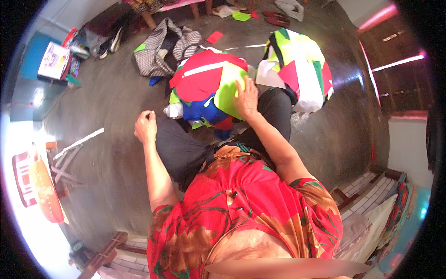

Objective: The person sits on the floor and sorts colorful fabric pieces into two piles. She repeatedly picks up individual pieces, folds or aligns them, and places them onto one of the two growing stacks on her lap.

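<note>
A heap of cloth scraps in red, blue, white and lime lies on the floor before my crossed legs. My right hand rests at the right edge of a lime cloth piece on top of this heap, its fingers stretched and somewhat apart. Under the lime piece spreads a red cloth piece with a white strip across it. Beside my left knee, off the heap, my left hand is closed with its fingertips pinched together. Whether anything small sits between them cannot be made out.
To the right stands a second pile of scraps in white, yellow, red and green. A checked grey cloth bag slumps at the far left. A red scrap lies behind the heap. Shoes and an orange-red chair are further left.
</note>
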The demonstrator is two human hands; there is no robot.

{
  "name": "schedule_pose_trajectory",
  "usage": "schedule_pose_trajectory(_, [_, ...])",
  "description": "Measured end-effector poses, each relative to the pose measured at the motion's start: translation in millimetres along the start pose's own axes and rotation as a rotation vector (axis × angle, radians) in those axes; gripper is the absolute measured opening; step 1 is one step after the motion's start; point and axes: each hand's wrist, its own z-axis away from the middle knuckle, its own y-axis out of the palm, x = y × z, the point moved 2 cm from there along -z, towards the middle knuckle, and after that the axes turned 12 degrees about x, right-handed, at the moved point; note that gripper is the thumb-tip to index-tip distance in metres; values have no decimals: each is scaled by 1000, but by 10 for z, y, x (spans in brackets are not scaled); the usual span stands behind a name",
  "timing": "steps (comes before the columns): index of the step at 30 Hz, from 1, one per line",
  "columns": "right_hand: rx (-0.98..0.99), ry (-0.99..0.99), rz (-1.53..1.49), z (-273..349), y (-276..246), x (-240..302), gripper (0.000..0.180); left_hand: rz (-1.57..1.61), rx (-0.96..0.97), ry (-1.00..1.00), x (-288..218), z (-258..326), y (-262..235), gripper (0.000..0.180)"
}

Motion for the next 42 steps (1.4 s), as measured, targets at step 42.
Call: schedule_pose_trajectory(42, [-247,575,-121,-789,-1540,-2451,21,-50,-33,-23,-54,30,-24,23])
